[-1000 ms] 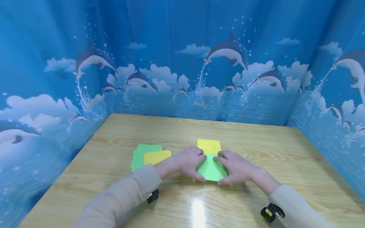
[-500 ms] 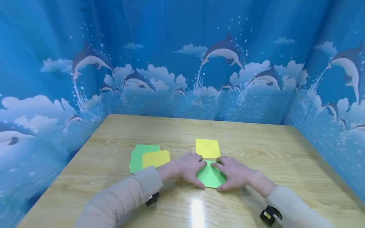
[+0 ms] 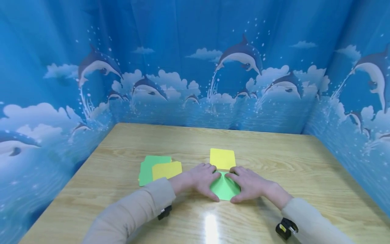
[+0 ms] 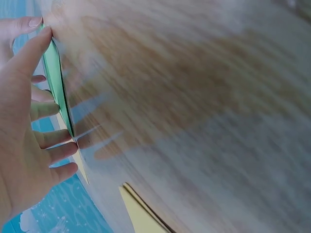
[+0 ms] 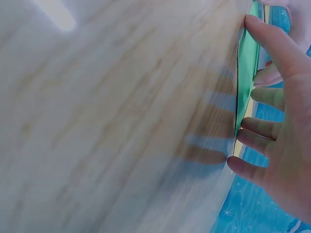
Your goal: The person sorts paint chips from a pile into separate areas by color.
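Green card (image 3: 224, 189) held from both sides
Left grip (image 3: 204, 181) and right grip (image 3: 250, 185) are each about half spread, thumb and fingers bent round the card's edges. It's mid-bench (image 3: 283, 149), well in from the far edge. A yellow card (image 3: 222, 158) lies just beyond it, and there's a green-and-yellow pile (image 3: 166, 170) over toward the left edge.

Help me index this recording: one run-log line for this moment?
left grip: touching green paper, left edge; right grip: touching green paper, right edge; yellow paper: beyond
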{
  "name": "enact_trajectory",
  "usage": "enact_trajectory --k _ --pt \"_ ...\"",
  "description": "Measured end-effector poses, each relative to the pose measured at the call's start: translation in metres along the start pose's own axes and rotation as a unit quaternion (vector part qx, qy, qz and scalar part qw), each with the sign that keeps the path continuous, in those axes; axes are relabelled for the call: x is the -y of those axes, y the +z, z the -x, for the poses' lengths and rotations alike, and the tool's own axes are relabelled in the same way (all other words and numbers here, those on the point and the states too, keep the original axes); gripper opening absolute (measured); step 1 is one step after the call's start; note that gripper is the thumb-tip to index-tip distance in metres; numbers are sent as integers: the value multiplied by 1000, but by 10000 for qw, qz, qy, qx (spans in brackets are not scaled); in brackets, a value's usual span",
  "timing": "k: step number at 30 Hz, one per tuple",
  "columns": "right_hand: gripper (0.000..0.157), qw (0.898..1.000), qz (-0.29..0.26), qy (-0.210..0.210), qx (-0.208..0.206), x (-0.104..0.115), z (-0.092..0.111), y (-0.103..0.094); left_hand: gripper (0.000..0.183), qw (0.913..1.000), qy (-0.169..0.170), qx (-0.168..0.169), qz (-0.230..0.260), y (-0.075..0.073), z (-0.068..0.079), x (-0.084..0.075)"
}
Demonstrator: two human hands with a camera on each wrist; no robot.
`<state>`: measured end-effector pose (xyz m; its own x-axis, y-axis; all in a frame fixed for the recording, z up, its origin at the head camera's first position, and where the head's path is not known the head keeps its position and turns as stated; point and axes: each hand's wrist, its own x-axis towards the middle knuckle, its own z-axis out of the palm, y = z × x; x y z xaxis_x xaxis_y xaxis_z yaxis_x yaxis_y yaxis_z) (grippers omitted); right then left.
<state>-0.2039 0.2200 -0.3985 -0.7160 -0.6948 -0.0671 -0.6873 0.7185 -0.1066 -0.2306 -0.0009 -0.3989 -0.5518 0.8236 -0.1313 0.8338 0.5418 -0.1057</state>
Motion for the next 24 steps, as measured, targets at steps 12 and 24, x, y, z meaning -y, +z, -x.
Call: enact_trajectory --k 12,24 --pt "83 10000 -26 2 -82 -1 -4 1 83 9993 -80 124 -342 -1 0 3" --pt "73 9989 255 -174 -356 1 -15 -9 82 9993 -335 -156 102 -4 14 17"
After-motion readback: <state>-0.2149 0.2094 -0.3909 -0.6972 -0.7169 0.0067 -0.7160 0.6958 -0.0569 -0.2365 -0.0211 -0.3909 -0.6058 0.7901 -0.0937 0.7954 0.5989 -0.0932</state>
